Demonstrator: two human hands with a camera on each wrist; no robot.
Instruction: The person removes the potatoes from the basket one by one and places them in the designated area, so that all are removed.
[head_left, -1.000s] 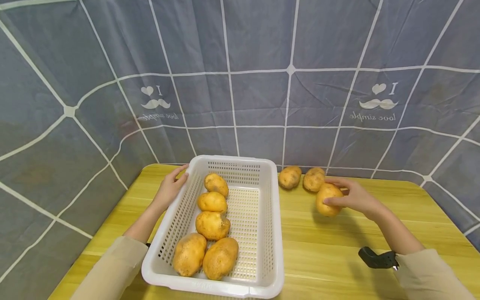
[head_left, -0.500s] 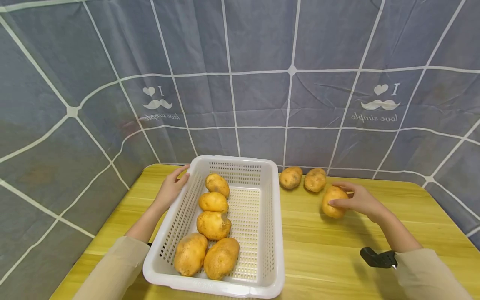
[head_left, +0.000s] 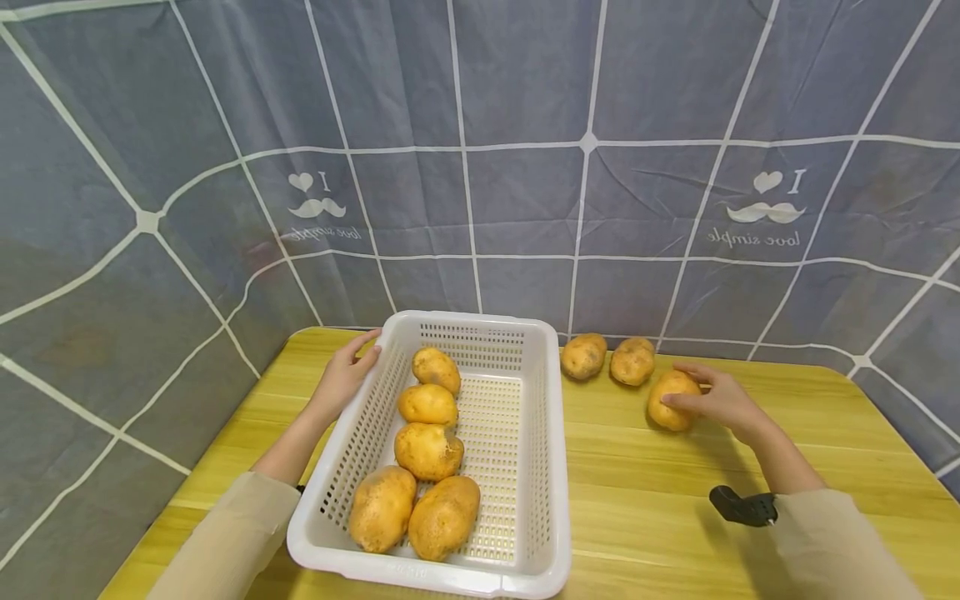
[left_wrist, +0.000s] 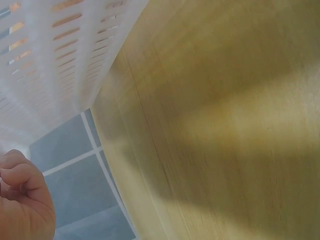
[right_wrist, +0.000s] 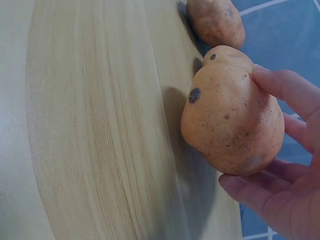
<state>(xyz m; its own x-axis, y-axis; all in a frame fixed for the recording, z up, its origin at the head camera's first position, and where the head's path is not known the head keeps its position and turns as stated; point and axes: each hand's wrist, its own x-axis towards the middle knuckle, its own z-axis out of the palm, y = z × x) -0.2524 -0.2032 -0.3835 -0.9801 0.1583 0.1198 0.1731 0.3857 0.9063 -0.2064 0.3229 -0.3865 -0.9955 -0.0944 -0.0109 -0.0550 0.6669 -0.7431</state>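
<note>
My right hand (head_left: 723,404) holds a potato (head_left: 671,412) by its sides, thumb on one side and fingers on the other. In the right wrist view this potato (right_wrist: 232,115) shows a dark spot and sits close over the wood. Two more potatoes, a left one (head_left: 583,357) and a right one (head_left: 632,361), lie at the table's back edge. With curled fingers, my left hand (head_left: 343,379) grips the left rim of a white perforated plastic basket (head_left: 551,467). Several potatoes lie along the basket's left half, among them a large one (head_left: 444,517) at the front.
The wooden table (head_left: 622,533) ends at a grey curtain (head_left: 517,200) with white lines, which hangs behind and beside it. A black wrist strap (head_left: 742,506) juts out from my right sleeve. The basket's tall wall (left_wrist: 65,55) stands beside my left wrist.
My right hand has moved slightly right, carrying the potato away from the two at the back, and lower toward the table. The left hand and basket stay in place.
</note>
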